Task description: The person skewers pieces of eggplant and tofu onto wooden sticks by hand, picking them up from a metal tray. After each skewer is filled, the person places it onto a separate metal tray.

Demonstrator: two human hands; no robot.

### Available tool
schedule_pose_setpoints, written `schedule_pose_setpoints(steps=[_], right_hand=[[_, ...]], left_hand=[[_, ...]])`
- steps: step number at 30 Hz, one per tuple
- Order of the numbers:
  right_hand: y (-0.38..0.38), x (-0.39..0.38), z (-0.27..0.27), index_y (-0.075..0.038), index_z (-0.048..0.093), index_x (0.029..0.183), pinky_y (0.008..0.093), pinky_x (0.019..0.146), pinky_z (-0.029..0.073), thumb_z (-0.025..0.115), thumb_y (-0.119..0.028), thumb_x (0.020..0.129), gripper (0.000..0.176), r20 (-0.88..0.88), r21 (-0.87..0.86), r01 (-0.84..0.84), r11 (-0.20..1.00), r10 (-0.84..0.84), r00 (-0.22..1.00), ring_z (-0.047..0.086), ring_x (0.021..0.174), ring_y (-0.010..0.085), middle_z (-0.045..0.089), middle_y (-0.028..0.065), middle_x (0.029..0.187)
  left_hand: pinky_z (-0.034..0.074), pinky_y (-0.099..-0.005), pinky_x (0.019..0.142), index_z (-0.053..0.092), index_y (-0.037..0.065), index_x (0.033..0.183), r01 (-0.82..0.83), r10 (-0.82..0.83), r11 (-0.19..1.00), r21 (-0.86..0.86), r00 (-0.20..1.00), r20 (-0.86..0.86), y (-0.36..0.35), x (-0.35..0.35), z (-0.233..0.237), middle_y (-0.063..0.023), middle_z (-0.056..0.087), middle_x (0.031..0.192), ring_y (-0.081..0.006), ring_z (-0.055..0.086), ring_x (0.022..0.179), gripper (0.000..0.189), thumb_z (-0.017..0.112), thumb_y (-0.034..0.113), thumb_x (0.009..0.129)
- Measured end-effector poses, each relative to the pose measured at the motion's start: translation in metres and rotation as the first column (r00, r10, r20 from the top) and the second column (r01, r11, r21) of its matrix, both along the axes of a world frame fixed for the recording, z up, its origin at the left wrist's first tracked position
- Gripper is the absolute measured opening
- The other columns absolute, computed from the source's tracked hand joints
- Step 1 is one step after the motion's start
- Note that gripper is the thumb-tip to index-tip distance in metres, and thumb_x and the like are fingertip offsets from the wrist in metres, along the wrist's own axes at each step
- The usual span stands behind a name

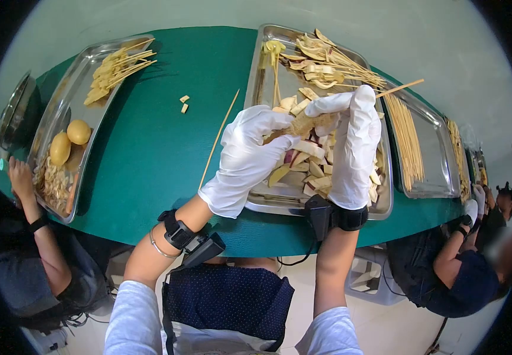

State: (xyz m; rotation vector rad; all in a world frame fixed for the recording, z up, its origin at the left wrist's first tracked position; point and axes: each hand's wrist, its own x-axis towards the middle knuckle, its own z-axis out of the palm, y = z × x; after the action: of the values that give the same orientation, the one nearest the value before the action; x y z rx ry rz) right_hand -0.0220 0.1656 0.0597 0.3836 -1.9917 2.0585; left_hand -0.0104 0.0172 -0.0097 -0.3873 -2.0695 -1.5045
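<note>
Both my hands wear white gloves and meet over a metal tray [262,205] of cut, purple-skinned pale chunks [312,168] that look like eggplant. My left hand [245,155] is closed, thumb and fingers pinching one side of a brownish eggplant piece [303,125]. Around its other side bend the fingers of my right hand [355,148]. A bamboo skewer [402,87] sticks out to the upper right from behind the right fingers; its other end is hidden. Filled skewers [341,62] lie at the tray's back. One loose skewer [220,136] rests left of my left hand.
Bare skewers [406,145] lie on another tray [439,160] at right. The left tray [93,145] holds filled skewers [111,71], potatoes [60,148] and peelings [55,180]. Two small pieces [184,103] sit on the green table [167,160]. People [43,254] sit on both sides.
</note>
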Motion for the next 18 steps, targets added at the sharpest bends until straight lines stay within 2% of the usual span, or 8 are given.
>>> schedule_pose_setpoints(steps=[2,5,8,10,12,14,17,18], right_hand=[[-0.003,0.001,0.001,-0.002,0.066,0.081,0.0212,0.057,0.042,0.037,-0.046,0.099,0.055,0.037,0.003,0.036,0.999,-0.036,0.999,0.051,0.059,0.0084,0.066,0.0053,0.073],[-0.003,-0.001,-0.002,-0.003,0.067,0.086,0.0180,0.053,0.040,0.039,-0.047,0.098,0.054,0.051,0.029,0.104,0.994,-0.105,0.993,0.044,0.053,0.0055,0.059,0.0005,0.065],[0.004,-0.003,-0.002,-0.003,0.068,0.091,0.0158,0.045,0.039,0.042,-0.049,0.096,0.053,0.064,0.042,0.111,0.993,-0.114,0.991,0.038,0.049,0.0031,0.051,-0.0031,0.061],[-0.004,-0.002,-0.001,-0.002,0.068,0.094,0.0147,0.041,0.038,0.044,-0.050,0.095,0.053,0.102,-0.043,0.117,0.992,-0.112,0.988,0.036,0.047,0.0021,0.046,-0.0043,0.060],[-0.006,-0.004,-0.003,-0.002,0.067,0.094,0.0161,0.038,0.040,0.045,-0.050,0.094,0.052,0.078,-0.073,0.060,0.996,-0.054,0.995,0.041,0.049,0.0030,0.052,-0.0022,0.065],[-0.008,-0.001,0.000,-0.002,0.067,0.095,0.0171,0.040,0.043,0.046,-0.049,0.094,0.052,0.081,-0.079,0.023,0.997,-0.017,0.997,0.047,0.054,0.0040,0.057,0.0002,0.071],[-0.011,0.003,0.005,-0.002,0.067,0.095,0.0179,0.054,0.047,0.045,-0.046,0.095,0.049,0.104,-0.060,-0.022,0.998,0.029,0.994,0.056,0.066,0.0057,0.063,0.0038,0.081],[-0.010,0.000,0.001,-0.002,0.067,0.095,0.0183,0.059,0.048,0.045,-0.045,0.096,0.049,0.093,-0.062,-0.048,0.997,0.053,0.994,0.058,0.070,0.0062,0.064,0.0048,0.083]], left_hand=[[0.049,-0.0342,0.074,0.067,0.007,0.092,0.060,-0.057,0.998,-0.035,0.996,0.071,-0.002,0.000,0.004,-0.0090,0.065,0.090,-0.0251,0.061,0.085,0.025,0.077,0.009,0.069],[0.049,-0.0273,0.081,0.065,0.003,0.103,0.044,-0.050,0.998,0.036,0.983,0.179,0.001,-0.001,0.005,-0.0076,0.066,0.097,-0.0148,0.062,0.091,0.031,0.074,0.003,0.073],[0.048,-0.0272,0.083,0.063,0.003,0.108,0.090,-0.102,0.993,0.079,0.983,0.151,0.002,-0.002,0.004,-0.0071,0.065,0.101,-0.0146,0.061,0.094,0.036,0.073,0.004,0.074],[0.049,-0.0307,0.080,0.064,0.006,0.105,0.103,-0.116,0.989,0.108,0.986,0.123,0.002,-0.003,0.002,-0.0087,0.066,0.097,-0.0222,0.063,0.091,0.036,0.075,0.012,0.072],[0.050,-0.0325,0.079,0.065,0.007,0.103,0.096,-0.105,0.992,0.085,0.989,0.107,0.002,-0.004,0.000,-0.0100,0.067,0.096,-0.0259,0.063,0.090,0.036,0.077,0.017,0.071],[0.050,-0.0324,0.078,0.066,0.007,0.102,0.074,-0.075,0.997,0.011,0.992,0.099,0.002,-0.004,-0.001,-0.0109,0.066,0.096,-0.0258,0.063,0.089,0.037,0.078,0.021,0.070],[0.050,-0.0322,0.075,0.067,0.005,0.098,0.118,-0.122,0.993,0.031,0.975,0.187,0.002,-0.004,-0.001,-0.0112,0.066,0.093,-0.0251,0.063,0.086,0.035,0.079,0.022,0.069],[0.049,-0.0301,0.074,0.067,0.004,0.098,0.097,-0.098,0.995,0.019,0.973,0.211,0.001,-0.002,0.003,-0.0097,0.065,0.092,-0.0212,0.062,0.085,0.033,0.078,0.020,0.071]])
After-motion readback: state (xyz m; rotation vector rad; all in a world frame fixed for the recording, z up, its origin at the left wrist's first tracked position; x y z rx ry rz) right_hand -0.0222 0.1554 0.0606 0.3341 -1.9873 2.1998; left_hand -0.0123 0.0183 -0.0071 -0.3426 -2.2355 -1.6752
